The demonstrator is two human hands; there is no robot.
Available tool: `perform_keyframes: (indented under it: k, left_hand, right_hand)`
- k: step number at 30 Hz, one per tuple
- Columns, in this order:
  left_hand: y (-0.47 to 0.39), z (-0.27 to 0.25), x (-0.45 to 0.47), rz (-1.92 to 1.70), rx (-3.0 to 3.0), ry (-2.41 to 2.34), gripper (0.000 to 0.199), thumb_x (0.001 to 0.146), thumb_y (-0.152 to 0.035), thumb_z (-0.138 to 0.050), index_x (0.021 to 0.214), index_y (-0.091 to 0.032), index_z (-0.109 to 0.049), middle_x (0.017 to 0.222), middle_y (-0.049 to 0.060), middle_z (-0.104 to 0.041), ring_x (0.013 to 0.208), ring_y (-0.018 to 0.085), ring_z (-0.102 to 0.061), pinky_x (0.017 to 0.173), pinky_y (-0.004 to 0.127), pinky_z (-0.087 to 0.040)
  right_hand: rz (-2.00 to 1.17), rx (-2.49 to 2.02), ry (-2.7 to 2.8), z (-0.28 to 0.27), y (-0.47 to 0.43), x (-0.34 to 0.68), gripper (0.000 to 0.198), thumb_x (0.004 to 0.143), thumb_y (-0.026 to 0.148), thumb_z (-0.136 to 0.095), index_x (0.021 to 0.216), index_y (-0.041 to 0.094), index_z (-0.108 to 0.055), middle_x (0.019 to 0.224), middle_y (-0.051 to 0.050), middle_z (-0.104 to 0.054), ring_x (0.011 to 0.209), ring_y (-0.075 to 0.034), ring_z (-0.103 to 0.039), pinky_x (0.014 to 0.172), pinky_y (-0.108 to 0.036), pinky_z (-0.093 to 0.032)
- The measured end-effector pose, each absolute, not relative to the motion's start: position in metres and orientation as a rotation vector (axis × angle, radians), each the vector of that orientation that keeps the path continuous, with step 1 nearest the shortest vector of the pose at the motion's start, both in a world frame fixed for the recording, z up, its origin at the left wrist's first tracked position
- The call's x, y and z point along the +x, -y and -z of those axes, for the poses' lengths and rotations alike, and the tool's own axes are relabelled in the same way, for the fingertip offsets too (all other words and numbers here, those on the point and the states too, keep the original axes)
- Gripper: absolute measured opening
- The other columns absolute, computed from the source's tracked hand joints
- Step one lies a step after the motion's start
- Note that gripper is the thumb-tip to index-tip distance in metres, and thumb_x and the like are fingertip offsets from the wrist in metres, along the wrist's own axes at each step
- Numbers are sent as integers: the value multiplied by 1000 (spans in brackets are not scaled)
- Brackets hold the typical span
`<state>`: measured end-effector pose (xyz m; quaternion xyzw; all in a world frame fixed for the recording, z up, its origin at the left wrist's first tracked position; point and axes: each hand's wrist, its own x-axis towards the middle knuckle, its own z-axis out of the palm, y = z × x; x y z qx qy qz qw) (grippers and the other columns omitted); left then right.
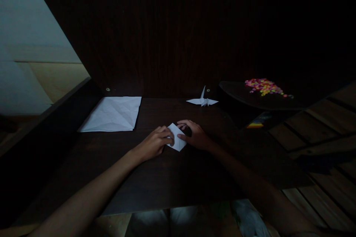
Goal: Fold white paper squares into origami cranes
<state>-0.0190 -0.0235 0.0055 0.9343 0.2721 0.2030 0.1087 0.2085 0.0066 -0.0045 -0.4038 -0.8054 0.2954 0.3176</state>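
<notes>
A small folded white paper [176, 139] lies on the dark wooden desk [155, 181], one of its corners pointing away from me. My left hand [157, 141] is curled over the paper's left side, its thumb and fingers pressed on it. At the right edge, my right hand [196, 135] holds the paper with the thumb on top and the fingers curved round beyond it. Farther back stands a folded paper crane [204, 101] with its wings spread. To the left rests a stack of creased white paper sheets [114, 114].
A rounded dark shelf [236, 94] at the right carries a heap of small colourful pieces [264, 87]. A tall dark wooden panel [167, 37] closes off the back. The desk has a raised side board [55, 118] on the left. Wooden slats [314, 129] show at far right.
</notes>
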Motion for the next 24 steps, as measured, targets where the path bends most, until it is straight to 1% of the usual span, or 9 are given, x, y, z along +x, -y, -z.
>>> perform_keyframes:
  k: [2, 4, 9, 12, 14, 16, 20, 22, 24]
  left_hand:
    - [23, -4, -19, -583, 2784, -764, 31, 75, 3, -50, 90, -19, -64, 102, 4, -65, 102, 21, -50, 88, 34, -38]
    - [23, -4, -19, -586, 2809, -746, 30, 75, 3, -51, 90, -19, -64, 102, 4, -65, 101, 21, -50, 87, 34, -38]
    - [25, -4, -18, -677, 2791, -797, 20, 86, -9, -47, 87, -19, -65, 95, 6, -65, 97, 20, -52, 88, 35, -39]
    - [27, -6, -17, -699, 2807, -849, 19, 88, -15, -48, 91, -18, -66, 98, 7, -64, 98, 21, -53, 88, 37, -40]
    - [28, -7, -17, -724, 2825, -886, 19, 87, -18, -50, 93, -18, -67, 100, 8, -64, 98, 22, -53, 87, 38, -41]
    - [28, -7, -17, -758, 2830, -921, 18, 88, -22, -52, 94, -18, -68, 99, 8, -64, 96, 22, -54, 86, 38, -43]
    - [25, -3, -16, -801, 2790, -982, 23, 90, -34, -53, 91, -17, -68, 94, 8, -65, 90, 19, -58, 82, 34, -48]
    - [22, 1, -17, -804, 2763, -1044, 26, 91, -38, -52, 91, -16, -67, 94, 8, -65, 90, 19, -60, 81, 32, -50]
    - [20, 5, -18, -814, 2745, -1102, 29, 90, -41, -53, 93, -16, -67, 96, 8, -66, 92, 20, -61, 82, 33, -52]
  right_hand:
    - [-896, -1025, 2015, 8, -10, 208, 40, 75, 30, -67, 112, 20, -54, 91, -4, -64, 78, -17, -57, 76, -34, -45]
    - [-990, -1011, 1928, 11, -13, 207, 41, 73, 28, -68, 111, 19, -53, 83, -2, -63, 69, -14, -54, 68, -30, -43]
    - [-1084, -1029, 1927, 12, -13, 209, 41, 70, 19, -64, 110, 18, -57, 71, 3, -57, 60, -11, -46, 59, -25, -38]
    - [-1011, -1043, 2025, 8, -11, 210, 25, 68, 12, -58, 92, 18, -63, 67, 4, -52, 60, -10, -43, 57, -24, -36]
    - [-914, -1036, 2087, 6, -10, 210, 12, 69, 11, -57, 78, 18, -62, 66, 4, -50, 61, -10, -44, 57, -24, -35]
    - [-825, -1029, 2117, 6, -11, 210, 5, 74, 16, -59, 70, 17, -61, 66, 3, -51, 63, -11, -47, 59, -25, -36]
    - [-652, -1054, 2165, 8, -12, 210, 24, 82, 28, -60, 60, 18, -57, 65, 0, -54, 66, -14, -50, 65, -28, -39]
    - [-560, -1077, 2201, 9, -12, 211, 23, 81, 29, -62, 62, 18, -60, 70, -2, -59, 70, -15, -53, 69, -31, -41]
    - [-489, -1076, 2220, 8, -11, 211, 12, 81, 28, -63, 78, 18, -68, 84, -5, -65, 79, -18, -56, 76, -34, -44]
